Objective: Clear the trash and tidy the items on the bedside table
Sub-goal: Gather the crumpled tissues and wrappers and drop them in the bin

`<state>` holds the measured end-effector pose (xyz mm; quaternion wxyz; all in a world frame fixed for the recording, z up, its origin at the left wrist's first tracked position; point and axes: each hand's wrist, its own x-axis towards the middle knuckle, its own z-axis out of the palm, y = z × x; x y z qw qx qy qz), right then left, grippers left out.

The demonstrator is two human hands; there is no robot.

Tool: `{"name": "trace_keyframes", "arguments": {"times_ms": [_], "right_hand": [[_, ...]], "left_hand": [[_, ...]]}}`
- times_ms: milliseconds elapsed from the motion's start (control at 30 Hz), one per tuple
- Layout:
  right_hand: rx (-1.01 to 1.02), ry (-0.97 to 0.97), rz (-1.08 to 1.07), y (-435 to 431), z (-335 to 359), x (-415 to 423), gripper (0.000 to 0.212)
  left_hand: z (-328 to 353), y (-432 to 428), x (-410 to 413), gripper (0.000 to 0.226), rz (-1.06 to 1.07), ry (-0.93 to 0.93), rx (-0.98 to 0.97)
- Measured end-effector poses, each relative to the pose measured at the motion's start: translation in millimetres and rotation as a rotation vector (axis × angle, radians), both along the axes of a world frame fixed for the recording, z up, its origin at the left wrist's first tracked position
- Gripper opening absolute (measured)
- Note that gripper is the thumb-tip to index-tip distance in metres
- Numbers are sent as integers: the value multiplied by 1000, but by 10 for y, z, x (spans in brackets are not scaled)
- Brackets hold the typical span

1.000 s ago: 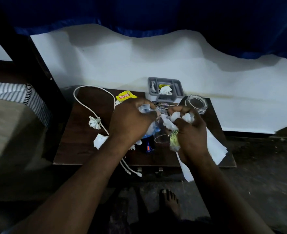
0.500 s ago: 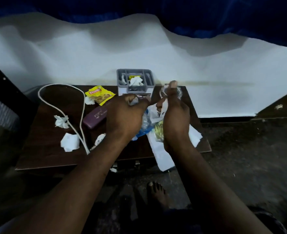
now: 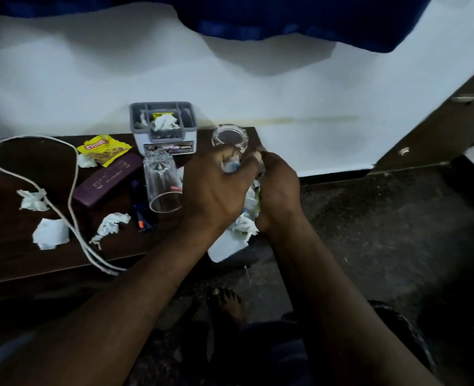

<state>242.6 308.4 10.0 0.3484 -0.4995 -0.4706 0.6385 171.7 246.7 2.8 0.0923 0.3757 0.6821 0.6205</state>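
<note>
My left hand (image 3: 216, 188) and my right hand (image 3: 279, 190) are pressed together over the right end of the dark wooden bedside table (image 3: 12, 260), both gripping a bundle of crumpled tissue and wrappers (image 3: 244, 225) between them. Loose crumpled tissues (image 3: 50, 234) lie on the left part of the table, with another tissue (image 3: 32, 200) behind and one more tissue (image 3: 111, 224) nearer the middle. A yellow snack wrapper (image 3: 103, 149) lies at the back. A grey organiser box (image 3: 163, 126) holding tissue stands against the wall.
A clear glass (image 3: 162, 185) lies on its side left of my hands; a second glass (image 3: 230, 137) stands behind them. A maroon case (image 3: 107, 181), a white cable (image 3: 71, 196), a blue pen (image 3: 139, 215) and a white paper (image 3: 223, 246) over the table's edge are also here. My bare foot (image 3: 224, 299) is below.
The camera has swung right. My hands have come closer together around the trash bundle and shifted toward the table's right end, uncovering the glass that lies on its side.
</note>
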Motion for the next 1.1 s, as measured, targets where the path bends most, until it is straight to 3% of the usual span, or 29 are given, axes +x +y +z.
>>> {"name": "trace_keyframes", "arguments": {"times_ms": [133,233,367,500,567,633,700,833,967,1100], "right_hand": [[-3,164,-133,65,161,376,30],[52,141,-233,106,253,758,28],[108,105,-280,77,285,1449,40],[67,343,-233,-33,257,2260,43],[75,346,-260,-128,207,2644,53],[49,313,-317,-258,90,2977,64],[38,238,-382,-371,-88,3289,56],[73,-22,-432,-613,-484,3833,37],[-3,-107,-454,-832,-894,4027,14],[-63,-117,-594,-876,-1159,4028,24]], "left_hand": [[105,161,393,37,-43,-79,34],[167,309,810,34,-50,-62,40],[209,477,1442,34,-162,-16,-24],[247,547,2218,37,-217,100,-127],[269,566,2587,46,-283,87,-180],[231,567,2915,64,-394,-2,-303],[86,547,3225,71,-523,-159,-417],[-341,347,3781,60,-782,-745,-636],[-797,276,3947,43,-785,-835,-660],[-1056,304,3901,43,-796,-858,-667]]}}
